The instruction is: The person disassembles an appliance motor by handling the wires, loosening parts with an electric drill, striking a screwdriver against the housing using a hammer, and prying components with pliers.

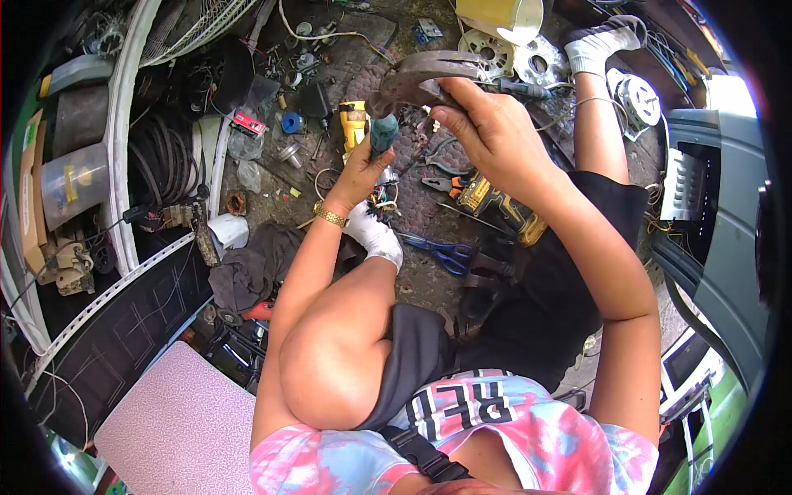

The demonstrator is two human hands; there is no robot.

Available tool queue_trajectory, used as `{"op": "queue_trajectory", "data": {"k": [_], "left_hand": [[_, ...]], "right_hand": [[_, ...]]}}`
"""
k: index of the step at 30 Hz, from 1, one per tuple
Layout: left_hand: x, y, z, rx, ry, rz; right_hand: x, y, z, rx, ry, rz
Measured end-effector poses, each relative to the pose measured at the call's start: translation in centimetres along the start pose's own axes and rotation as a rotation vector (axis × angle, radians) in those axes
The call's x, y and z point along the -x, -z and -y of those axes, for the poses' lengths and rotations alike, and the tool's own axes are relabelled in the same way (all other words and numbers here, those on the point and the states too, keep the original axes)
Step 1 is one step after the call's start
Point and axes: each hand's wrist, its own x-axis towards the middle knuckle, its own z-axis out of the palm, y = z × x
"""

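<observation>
My left hand point(360, 175), with a gold watch at the wrist, is closed round a teal-handled tool point(384, 134) held upright. My right hand point(487, 124) grips a curved, rusty metal part point(429, 78) between thumb and fingers, just above and right of the teal handle. The metal part's left end is close to the top of the handle; whether they touch is unclear. Beneath my hands lie a yellow tool point(353, 124), a bundle of wires point(384, 198) beside my white sock, pliers point(444, 183) and a yellow-black power drill point(495, 202).
Blue-handled scissors point(445, 254) lie on the floor between my legs. Round metal motor parts point(536, 64) and a white motor point(638, 101) are at the upper right. Left stand a metal shelf frame point(124, 148) and coiled black cable point(161, 161). A grey appliance point(722, 214) is at the right.
</observation>
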Motion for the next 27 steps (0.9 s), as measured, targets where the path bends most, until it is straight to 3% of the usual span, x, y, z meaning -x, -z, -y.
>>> {"op": "queue_trajectory", "data": {"k": [4,6,9,12,14,15,17,18,19,20,21,23,24,27], "left_hand": [[0.1,0.9,0.6,0.063,0.105,0.025],[0.0,0.3,0.3,0.004,0.006,-0.003],[0.1,-0.2,0.0,-0.030,-0.073,-0.044],[0.4,0.0,0.0,-0.007,-0.030,-0.059],[0.0,0.1,1.2,0.018,-0.045,-0.071],[0.1,-0.2,1.7,0.048,-0.030,-0.056],[-0.2,0.6,1.9,0.088,-0.001,-0.036],[-1.3,1.5,2.3,0.121,0.020,-0.042],[-0.8,1.2,2.7,0.169,0.079,-0.035],[-0.3,0.9,1.9,0.045,0.077,-0.085],[-0.2,1.3,2.5,0.214,0.051,-0.018],[-0.3,1.4,0.8,0.312,-0.035,-0.071],[-0.4,1.6,-0.1,0.328,-0.130,-0.048],[-0.5,2.3,-0.5,0.373,-0.115,-0.066]], "right_hand": [[-0.4,-0.1,-0.3,0.125,0.042,0.094],[-1.7,1.1,0.2,0.218,0.039,0.148],[-5.1,5.4,4.1,0.049,0.359,-0.221],[-4.4,4.7,3.7,0.057,0.411,-0.336],[-3.2,1.8,1.9,0.166,0.197,-0.046],[-1.6,-0.6,0.4,0.253,-0.093,0.307],[-1.6,0.8,0.4,0.206,0.054,-0.019],[-1.9,1.7,0.0,0.076,-0.064,-0.064],[-2.5,2.5,0.3,0.066,0.065,-0.319],[-2.5,3.9,1.0,0.043,0.070,-0.335],[-3.1,5.4,2.0,0.013,0.086,-0.367],[-3.5,8.7,6.8,0.118,-0.339,-0.139],[-2.7,7.9,5.6,0.145,-0.271,-0.165],[-1.4,5.0,1.8,0.015,0.020,-0.353]]}}
